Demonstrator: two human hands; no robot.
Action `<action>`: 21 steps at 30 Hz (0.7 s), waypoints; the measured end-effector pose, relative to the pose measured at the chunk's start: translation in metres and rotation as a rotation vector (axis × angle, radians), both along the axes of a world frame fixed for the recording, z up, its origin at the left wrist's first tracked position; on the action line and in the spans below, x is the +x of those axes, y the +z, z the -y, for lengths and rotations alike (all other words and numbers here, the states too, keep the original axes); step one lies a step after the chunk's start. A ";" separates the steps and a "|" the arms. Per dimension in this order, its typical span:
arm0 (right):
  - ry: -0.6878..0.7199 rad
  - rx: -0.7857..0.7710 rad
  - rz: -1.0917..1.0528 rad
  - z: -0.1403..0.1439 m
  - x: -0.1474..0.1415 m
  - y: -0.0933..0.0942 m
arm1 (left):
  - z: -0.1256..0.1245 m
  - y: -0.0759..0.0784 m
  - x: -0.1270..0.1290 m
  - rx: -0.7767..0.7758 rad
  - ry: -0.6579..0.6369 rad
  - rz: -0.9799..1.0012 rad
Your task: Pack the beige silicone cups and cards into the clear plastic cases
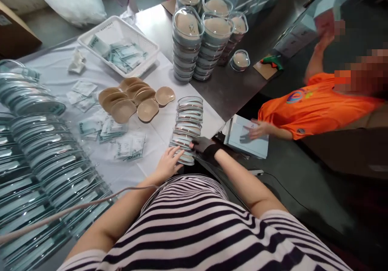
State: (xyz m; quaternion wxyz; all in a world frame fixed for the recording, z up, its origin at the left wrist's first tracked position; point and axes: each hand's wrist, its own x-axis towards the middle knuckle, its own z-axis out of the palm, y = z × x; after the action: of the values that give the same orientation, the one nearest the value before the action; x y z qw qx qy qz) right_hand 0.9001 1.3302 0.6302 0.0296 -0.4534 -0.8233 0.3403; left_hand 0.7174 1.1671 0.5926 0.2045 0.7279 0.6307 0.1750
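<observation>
A short stack of clear plastic shells [188, 121] stands at the table's near edge. My left hand [168, 162] rests against its lower left side, fingers spread on the bottom shells. My right hand [203, 146], in a dark glove, presses the stack's lower right side. Both hands grip the base of the stack between them. Several tan silicone pads [133, 99] lie in a loose pile just beyond the stack, on the white cloth [163, 77].
Rows of clear shells [39, 162] fill the left. A white basket [118, 45] of packets sits at the back. Tall stacks of filled shells [203, 36] stand far right of it. A person in an orange shirt [315, 105] handles boxes [248, 135] to the right.
</observation>
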 end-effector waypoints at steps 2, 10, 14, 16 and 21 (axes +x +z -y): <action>-0.064 0.085 -0.047 -0.058 -0.006 0.018 | -0.004 0.003 0.001 -0.021 -0.014 0.005; -0.153 0.175 -0.070 -0.173 -0.065 -0.014 | -0.029 -0.014 -0.002 0.014 -0.098 0.022; -0.081 0.119 -0.172 -0.135 -0.062 -0.043 | -0.114 0.003 -0.025 0.222 0.149 0.106; -0.047 0.007 -0.261 -0.127 -0.057 -0.049 | -0.176 0.015 -0.040 0.116 0.266 0.113; -0.270 -0.429 -0.260 -0.161 -0.037 -0.065 | -0.261 0.031 -0.064 -0.423 0.159 0.148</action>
State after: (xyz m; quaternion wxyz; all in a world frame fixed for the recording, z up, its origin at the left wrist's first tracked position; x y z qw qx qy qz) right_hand 0.8627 1.4913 0.5649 0.0833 -0.5073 -0.6538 0.5552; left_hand 0.6530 1.4285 0.6236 0.3837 0.6019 0.6920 0.1075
